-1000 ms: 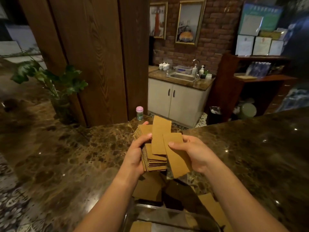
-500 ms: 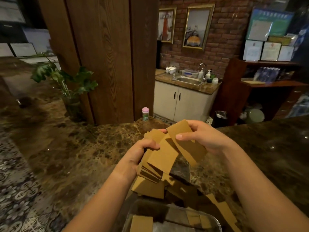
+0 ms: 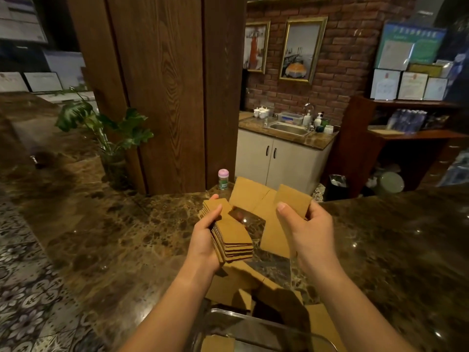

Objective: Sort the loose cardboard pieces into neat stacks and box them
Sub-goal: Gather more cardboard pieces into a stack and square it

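My left hand [image 3: 203, 240] grips a thick stack of brown cardboard pieces [image 3: 234, 241] from its left side, held above the marble counter [image 3: 106, 240]. My right hand [image 3: 302, 224] pinches a single cardboard piece [image 3: 293, 200] upright, a little to the right of the stack and apart from it. Loose cardboard pieces [image 3: 256, 196] lie flat on the counter beyond and below the hands, and more loose pieces [image 3: 236, 285] lie near the front. A clear plastic box [image 3: 256, 326] stands at the bottom edge with a cardboard piece [image 3: 218, 344] inside.
A small pink-capped bottle [image 3: 223, 179] stands at the counter's far edge beside a wooden pillar [image 3: 162, 92]. A potted plant [image 3: 106, 133] sits at the left. Behind are a sink cabinet [image 3: 281, 158] and wooden shelves [image 3: 406, 133].
The right hand has pulled its single piece away to the right of the stack. The stack in the left hand looks squared up, and the view has tilted upward slightly.
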`<state>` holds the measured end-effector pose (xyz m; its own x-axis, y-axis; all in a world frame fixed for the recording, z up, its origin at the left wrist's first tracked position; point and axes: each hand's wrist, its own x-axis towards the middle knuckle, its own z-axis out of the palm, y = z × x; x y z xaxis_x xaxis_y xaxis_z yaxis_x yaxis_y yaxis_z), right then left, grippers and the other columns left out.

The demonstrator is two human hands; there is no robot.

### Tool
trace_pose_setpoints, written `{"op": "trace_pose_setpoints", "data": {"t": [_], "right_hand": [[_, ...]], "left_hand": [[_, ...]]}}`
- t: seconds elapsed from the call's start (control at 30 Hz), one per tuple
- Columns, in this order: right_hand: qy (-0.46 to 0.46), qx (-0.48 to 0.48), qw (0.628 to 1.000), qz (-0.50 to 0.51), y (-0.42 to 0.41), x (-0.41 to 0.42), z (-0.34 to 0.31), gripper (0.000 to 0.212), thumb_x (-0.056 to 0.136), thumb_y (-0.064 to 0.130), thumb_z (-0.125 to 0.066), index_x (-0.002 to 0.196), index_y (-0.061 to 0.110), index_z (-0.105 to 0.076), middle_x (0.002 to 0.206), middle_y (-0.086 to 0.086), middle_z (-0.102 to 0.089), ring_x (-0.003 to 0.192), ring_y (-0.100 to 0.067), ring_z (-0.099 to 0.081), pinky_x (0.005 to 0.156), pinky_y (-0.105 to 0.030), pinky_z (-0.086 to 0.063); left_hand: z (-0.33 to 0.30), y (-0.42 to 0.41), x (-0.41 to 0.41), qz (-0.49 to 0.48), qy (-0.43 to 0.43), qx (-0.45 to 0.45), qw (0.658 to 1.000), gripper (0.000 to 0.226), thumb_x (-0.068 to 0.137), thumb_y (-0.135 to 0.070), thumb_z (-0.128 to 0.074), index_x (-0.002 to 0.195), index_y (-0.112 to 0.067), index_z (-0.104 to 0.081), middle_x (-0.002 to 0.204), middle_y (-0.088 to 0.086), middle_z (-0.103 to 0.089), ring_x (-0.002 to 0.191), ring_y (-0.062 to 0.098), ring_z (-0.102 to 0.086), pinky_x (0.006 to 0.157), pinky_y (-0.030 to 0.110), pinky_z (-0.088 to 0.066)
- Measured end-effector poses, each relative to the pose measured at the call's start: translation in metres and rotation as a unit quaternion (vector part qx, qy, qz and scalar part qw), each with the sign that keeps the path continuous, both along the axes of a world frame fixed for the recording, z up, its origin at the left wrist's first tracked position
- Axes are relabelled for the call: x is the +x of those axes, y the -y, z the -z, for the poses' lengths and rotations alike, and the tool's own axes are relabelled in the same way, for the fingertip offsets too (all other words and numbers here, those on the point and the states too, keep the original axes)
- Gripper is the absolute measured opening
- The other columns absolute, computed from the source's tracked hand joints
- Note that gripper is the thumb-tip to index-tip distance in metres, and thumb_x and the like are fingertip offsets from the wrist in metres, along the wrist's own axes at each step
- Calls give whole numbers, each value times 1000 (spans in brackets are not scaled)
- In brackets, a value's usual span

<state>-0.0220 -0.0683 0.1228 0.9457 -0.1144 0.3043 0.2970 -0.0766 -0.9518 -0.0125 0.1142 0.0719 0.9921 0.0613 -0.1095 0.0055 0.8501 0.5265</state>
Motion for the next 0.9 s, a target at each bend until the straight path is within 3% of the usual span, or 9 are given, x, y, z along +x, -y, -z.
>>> {"op": "trace_pose_setpoints", "data": {"t": [0.13, 0.33, 0.47, 0.53, 0.6, 0.7, 0.8, 0.9], "right_hand": [[-78, 65, 995, -14, -7, -7, 9, 16, 90, 20, -72, 102, 30, -68, 91, 15, -76, 84, -6, -73, 69, -33, -59], [-140, 77, 985, -65, -10, -14, 8, 10, 91, 19, -71, 101, 21, -71, 88, 4, -79, 80, -17, -76, 64, -36, -62], [-249, 50, 955, -152, -10, -14, 4, 18, 91, 24, -71, 108, 18, -71, 90, -1, -80, 79, -19, -77, 63, -37, -61], [-279, 23, 943, -178, -4, -12, 0, 21, 92, 28, -69, 111, 20, -70, 92, -4, -80, 81, -21, -77, 63, -36, -60], [-303, 23, 937, -171, 2, -8, -5, 15, 94, 32, -64, 107, 24, -66, 85, -6, -79, 74, -23, -77, 61, -36, -59], [-261, 97, 956, -93, 9, 2, -8, 10, 99, 25, -55, 108, 23, -60, 94, -9, -72, 80, -24, -71, 66, -39, -57], [-175, 176, 967, -52, 9, 6, -7, 17, 99, 13, -57, 109, 26, -62, 101, -2, -71, 86, -19, -71, 64, -35, -60], [-138, 241, 960, -48, 4, 4, -3, 23, 97, 6, -60, 110, 24, -58, 107, -4, -70, 96, -22, -71, 56, -26, -56]], "left_hand": [[-2, 9, 1, -12, 34, 10, 999, 51, 77, -15, -67, 126, -27, -63, 112, 15, -74, 94, 32, -74, 67, 44, -60], [-9, 14, 1, -38, 71, 25, 996, 50, 75, -11, -67, 123, -25, -63, 106, 12, -75, 90, 28, -73, 70, 42, -61], [-7, 16, -1, 18, 58, 70, 996, 53, 76, -15, -69, 128, -5, -62, 116, 25, -67, 101, 33, -68, 81, 46, -58], [-4, 14, -1, 23, 60, 54, 996, 60, 73, -11, -63, 131, 0, -57, 113, 25, -66, 97, 33, -69, 78, 46, -59], [0, 10, 2, -1, 81, 13, 997, 64, 71, -4, -56, 135, -7, -52, 107, 20, -68, 88, 33, -71, 71, 45, -59], [5, 6, 5, -46, 77, -13, 996, 49, 80, -7, -56, 126, -22, -59, 94, 14, -71, 77, 32, -70, 68, 43, -58], [6, 11, 6, -7, 10, -46, 999, 24, 79, -32, -73, 100, -20, -74, 86, 13, -70, 68, 27, -68, 66, 43, -58], [8, 17, 9, 2, -57, -62, 996, 39, 78, -41, -75, 108, -17, -67, 81, 16, -70, 63, 29, -69, 60, 42, -60]]}}
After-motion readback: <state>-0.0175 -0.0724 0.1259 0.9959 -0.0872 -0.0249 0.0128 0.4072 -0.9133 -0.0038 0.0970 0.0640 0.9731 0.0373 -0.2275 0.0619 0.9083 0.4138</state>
